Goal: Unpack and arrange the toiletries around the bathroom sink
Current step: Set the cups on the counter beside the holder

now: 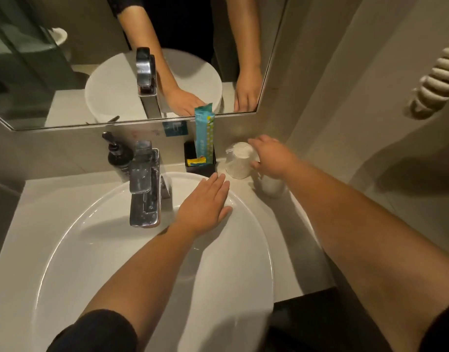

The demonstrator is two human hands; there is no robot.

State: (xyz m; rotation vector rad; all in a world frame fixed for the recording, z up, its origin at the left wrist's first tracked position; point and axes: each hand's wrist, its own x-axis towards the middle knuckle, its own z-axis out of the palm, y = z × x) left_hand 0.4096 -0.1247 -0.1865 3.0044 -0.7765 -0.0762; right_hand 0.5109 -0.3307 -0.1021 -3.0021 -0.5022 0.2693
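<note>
Arranging step, as I read it. My right hand, right of centre, curls round a wrapped cup standing on the bench beside the black holder with its blue packet. My left hand lies flat, fingers straight, on the sink rim. Next, I judge: seat the cup upright, then release.

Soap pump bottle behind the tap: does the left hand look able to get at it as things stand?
Probably yes. The left hand lies flat and unoccupied on the basin rim, but the tap stands between it and the soap pump bottle, so it must go around.
</note>
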